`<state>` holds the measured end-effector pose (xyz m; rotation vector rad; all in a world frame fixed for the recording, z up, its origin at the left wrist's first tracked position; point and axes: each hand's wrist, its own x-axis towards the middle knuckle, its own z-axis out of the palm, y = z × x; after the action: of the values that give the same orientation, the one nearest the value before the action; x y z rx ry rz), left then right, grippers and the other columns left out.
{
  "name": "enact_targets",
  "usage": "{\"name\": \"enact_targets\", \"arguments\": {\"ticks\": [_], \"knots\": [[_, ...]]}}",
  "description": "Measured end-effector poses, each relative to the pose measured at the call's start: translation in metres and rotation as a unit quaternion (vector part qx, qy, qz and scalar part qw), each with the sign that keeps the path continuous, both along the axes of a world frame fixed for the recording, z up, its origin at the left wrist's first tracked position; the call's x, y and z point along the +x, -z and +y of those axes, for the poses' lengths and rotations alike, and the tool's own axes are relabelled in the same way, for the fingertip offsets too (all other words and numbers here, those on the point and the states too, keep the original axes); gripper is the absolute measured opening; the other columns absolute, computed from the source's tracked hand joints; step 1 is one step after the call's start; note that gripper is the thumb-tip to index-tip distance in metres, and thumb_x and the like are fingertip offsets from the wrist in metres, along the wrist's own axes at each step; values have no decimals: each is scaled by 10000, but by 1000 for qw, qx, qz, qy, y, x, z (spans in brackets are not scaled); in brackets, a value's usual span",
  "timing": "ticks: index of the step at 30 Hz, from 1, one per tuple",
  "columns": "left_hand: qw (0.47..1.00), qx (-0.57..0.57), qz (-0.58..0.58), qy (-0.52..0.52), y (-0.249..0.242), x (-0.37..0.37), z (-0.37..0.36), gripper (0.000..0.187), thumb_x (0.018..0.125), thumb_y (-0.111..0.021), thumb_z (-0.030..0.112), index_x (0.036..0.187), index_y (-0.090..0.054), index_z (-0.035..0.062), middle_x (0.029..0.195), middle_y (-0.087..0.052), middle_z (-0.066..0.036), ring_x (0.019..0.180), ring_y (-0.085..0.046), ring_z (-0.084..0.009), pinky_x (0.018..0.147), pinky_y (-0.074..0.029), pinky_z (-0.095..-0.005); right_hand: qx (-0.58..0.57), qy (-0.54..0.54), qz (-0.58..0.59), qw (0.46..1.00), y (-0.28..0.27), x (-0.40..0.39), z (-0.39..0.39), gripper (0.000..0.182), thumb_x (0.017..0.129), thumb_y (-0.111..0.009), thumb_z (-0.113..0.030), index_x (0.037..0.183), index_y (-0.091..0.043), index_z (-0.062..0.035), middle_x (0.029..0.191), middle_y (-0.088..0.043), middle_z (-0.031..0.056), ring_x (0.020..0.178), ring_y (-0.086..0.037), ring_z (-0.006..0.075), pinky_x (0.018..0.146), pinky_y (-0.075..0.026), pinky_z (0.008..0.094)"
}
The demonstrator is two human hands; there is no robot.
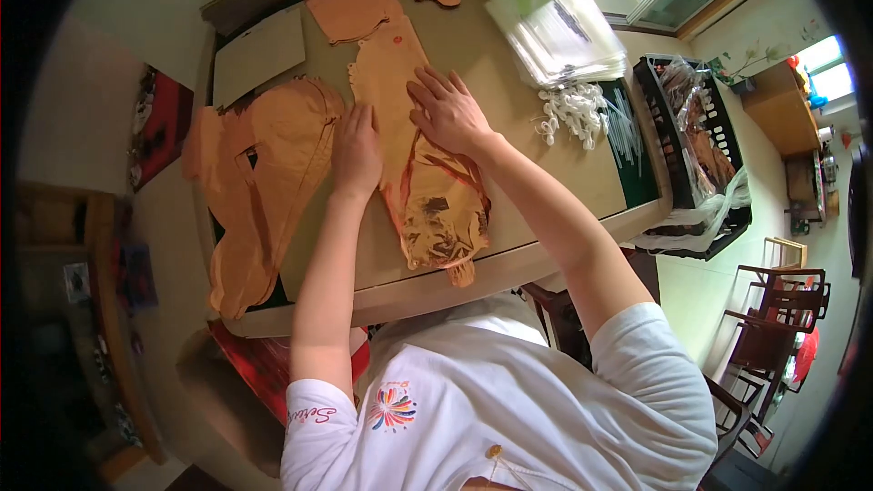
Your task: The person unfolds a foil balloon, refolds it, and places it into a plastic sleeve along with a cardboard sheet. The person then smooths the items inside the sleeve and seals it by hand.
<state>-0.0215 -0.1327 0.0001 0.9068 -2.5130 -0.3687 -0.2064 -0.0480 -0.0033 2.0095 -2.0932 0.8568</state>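
Note:
A flat, uninflated gold-orange foil balloon (391,82) lies lengthwise on the table in front of me. Its near end is shiny and wrinkled, with a small tab by the table's front edge. My right hand (450,114) rests flat on the balloon's right side, fingers spread. At its left edge is my left hand (357,153), laid down with fingers stretched out and nothing seen in its grasp. To the left lies a stack of similar flat foil balloons (273,155), and more foil pieces (350,5) overlap the far end.
A beige sheet (259,55) lies at the back left. Clear plastic bags (564,41), white strings (573,115) and thin clear straws (625,127) are on the right. Beyond the table's right edge stands a black crate (668,118) holding wrapped foil items. Chairs stand farther right.

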Motion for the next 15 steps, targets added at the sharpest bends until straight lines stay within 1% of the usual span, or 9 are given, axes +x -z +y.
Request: {"name": "enact_targets", "arguments": {"ticks": [3,6,9,12,15], "knots": [[999,-49,-10,8,2,-2,5,362,946,-434,90,1273,-498,-51,1365,-456,-222,1298,-401,-371,1080,-324,-464,-12,-5,7,1000,-6,2,1,498,886,-557,-333,1310,-494,-80,1388,-459,147,1340,-363,309,1120,-248,509],[999,-28,4,-14,8,-1,6,364,952,-434,105,1277,-499,-46,1364,-465,-217,1314,-389,-363,1090,-311,-470,88,-10,-18,996,-12,2,3,527,914,-523,-375,1364,-464,-105,1441,-410,154,1377,-315,295,1141,-213,505],[997,-78,16,-16,13,0,3,367,964,-429,127,1281,-496,-47,1360,-472,-216,1319,-384,-363,1095,-304,-474,82,-2,-8,997,-9,2,2,530,920,-511,-384,1369,-457,-107,1433,-421,148,1374,-321,290,1144,-210,505],[997,-80,0,-17,13,1,3,370,975,-412,133,1287,-491,-49,1364,-470,-214,1317,-388,-362,1096,-301,-476,73,-2,3,997,-5,1,1,527,922,-507,-383,1367,-456,-106,1427,-428,147,1371,-327,290,1145,-208,505],[997,-71,-20,-15,10,2,7,382,974,-405,128,1304,-477,-50,1382,-453,-213,1334,-366,-358,1106,-282,-475,77,-2,-4,997,-4,1,1,522,921,-508,-381,1364,-458,-107,1424,-432,147,1368,-333,291,1147,-206,500]]}}
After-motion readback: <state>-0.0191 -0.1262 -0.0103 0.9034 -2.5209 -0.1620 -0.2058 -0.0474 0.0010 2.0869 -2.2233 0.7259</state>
